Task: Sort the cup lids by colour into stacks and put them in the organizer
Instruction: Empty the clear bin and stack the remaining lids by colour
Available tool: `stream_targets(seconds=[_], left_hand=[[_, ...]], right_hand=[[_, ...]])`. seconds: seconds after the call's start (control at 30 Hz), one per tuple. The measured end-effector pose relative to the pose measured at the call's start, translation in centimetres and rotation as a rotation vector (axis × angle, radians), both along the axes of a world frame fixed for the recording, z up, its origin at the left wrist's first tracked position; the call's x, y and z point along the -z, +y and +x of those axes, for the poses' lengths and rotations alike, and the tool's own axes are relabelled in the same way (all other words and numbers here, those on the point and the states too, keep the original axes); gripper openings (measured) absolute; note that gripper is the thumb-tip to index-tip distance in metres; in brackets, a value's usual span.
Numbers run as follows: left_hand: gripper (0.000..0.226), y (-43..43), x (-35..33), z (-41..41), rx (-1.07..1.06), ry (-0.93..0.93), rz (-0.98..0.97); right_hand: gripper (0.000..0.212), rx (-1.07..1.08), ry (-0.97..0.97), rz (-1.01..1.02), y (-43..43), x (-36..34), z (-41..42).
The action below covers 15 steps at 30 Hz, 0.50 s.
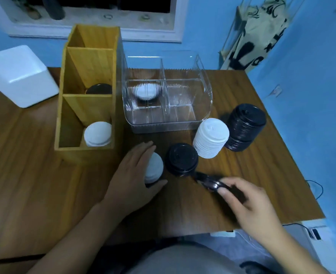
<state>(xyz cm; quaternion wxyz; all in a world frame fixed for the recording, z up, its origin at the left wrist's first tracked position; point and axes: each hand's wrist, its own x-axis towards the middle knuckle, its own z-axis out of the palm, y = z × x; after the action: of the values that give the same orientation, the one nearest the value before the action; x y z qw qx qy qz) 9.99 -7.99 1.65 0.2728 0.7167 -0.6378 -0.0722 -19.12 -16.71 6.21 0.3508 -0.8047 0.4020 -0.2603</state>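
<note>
Sorting is under way. The right hand (248, 202) pinches a single black lid (210, 181) by its rim between thumb and fingers (225, 191), tilted and blurred, just off the desk (44, 175) and close beside the short black stack (182, 160). The left hand (137, 175) cups the short white stack (155, 167), fingers along its far side and thumb across its near side. A tall white stack (211, 138) and a tall black stack (245, 127) stand farther right. The wooden organizer (88, 62) already holds black lids (99, 89) in its middle compartment and white lids (98, 134) in the front one; the clear organizer (206, 91) has white lids (147, 90) in its left section. Next, the held lid likely needs levelling and seating squarely on the short black stack.
</note>
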Motion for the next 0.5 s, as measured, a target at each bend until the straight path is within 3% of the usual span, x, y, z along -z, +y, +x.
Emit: stream_targets(seconds=[0.07, 0.17, 0.33, 0.5], left_hand=[[0.091, -0.9, -0.4, -1.0, 0.026, -0.054, 0.003], [0.092, -2.2, -0.9, -2.4, 0.037, -0.152, 0.064], [0.097, -3.8, -1.0, -4.1, -0.002, -0.227, 0.127], [0.094, -4.5, -1.0, -4.3, -0.066, -0.221, 0.149]], right_hand=[[0.012, 0.055, -0.162, 0.290, -0.6, -0.6, 0.3], [0.016, 0.081, -0.089, 0.399, -2.5, 0.3, 0.0], [0.012, 0.070, 0.204, 0.103, -4.2, 2.5, -1.3], [0.030, -0.070, 0.302, -0.122, -4.9, 3.1, -2.1]])
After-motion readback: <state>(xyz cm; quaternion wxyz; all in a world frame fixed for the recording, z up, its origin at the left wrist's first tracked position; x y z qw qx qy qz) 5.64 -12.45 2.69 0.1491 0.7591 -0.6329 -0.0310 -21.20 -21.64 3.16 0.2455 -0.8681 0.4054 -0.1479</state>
